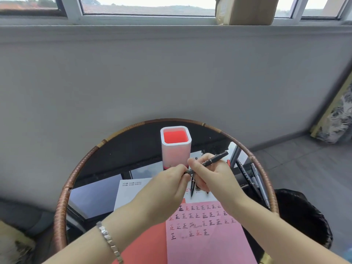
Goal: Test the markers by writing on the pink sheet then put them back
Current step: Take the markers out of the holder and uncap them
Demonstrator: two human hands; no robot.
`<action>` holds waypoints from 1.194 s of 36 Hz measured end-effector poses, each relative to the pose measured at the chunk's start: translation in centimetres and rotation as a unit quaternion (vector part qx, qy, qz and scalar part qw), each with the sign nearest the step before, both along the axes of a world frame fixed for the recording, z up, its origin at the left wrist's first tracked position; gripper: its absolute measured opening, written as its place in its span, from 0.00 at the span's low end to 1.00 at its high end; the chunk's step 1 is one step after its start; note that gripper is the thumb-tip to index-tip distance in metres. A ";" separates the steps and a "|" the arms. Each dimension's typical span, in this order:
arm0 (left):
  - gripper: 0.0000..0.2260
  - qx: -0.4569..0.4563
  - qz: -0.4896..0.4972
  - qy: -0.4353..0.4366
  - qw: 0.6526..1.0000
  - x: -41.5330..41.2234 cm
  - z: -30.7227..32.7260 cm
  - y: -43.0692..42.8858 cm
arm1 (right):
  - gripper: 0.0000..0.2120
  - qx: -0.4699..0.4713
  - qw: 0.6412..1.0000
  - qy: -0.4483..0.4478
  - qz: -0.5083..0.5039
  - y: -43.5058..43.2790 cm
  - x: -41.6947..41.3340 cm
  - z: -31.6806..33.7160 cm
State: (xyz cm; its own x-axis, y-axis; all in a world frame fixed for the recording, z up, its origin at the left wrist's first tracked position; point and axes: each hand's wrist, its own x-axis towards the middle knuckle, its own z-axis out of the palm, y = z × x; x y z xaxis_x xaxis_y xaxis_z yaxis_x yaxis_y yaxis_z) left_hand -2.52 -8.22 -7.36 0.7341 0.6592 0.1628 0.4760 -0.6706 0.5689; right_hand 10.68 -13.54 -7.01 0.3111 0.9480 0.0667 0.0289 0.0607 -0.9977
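Observation:
Both hands meet over the round glass table in front of the white pen holder point(176, 149), whose inside shows red. My right hand point(211, 173) grips the barrel of a black marker point(213, 160) that slants up to the right. My left hand point(172, 181) pinches the marker's lower left end, where the cap or tip sits; which of the two I cannot tell. The pink sheet point(207, 237) lies below the hands, covered with rows of red and black written characters. Another black pen point(192, 185) lies under my hands.
Several pens point(255, 180) lie at the right side of the table by its woven rim point(62, 202). A white printed paper point(131, 191) and a red sheet point(148, 246) lie under and beside the pink one. A grey wall stands behind the table.

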 end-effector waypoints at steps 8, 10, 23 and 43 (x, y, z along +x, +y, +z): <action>0.07 0.057 -0.027 -0.047 0.997 -0.2 0.0 -0.2 | 0.16 -0.009 0.999 0.046 -0.015 0.3 -0.3 0.0; 0.07 0.051 -0.035 -0.057 0.996 -0.3 0.0 -0.1 | 0.16 0.004 0.999 0.040 -0.012 0.2 -0.3 -0.2; 0.09 -0.048 -0.058 0.030 0.997 -1.5 -0.1 -0.2 | 0.15 0.039 0.998 -0.040 -0.021 -0.5 0.3 -1.3; 0.11 0.027 0.234 0.049 0.971 -4.1 -8.3 4.8 | 0.14 -0.021 0.989 0.005 -0.149 -1.8 1.9 -3.7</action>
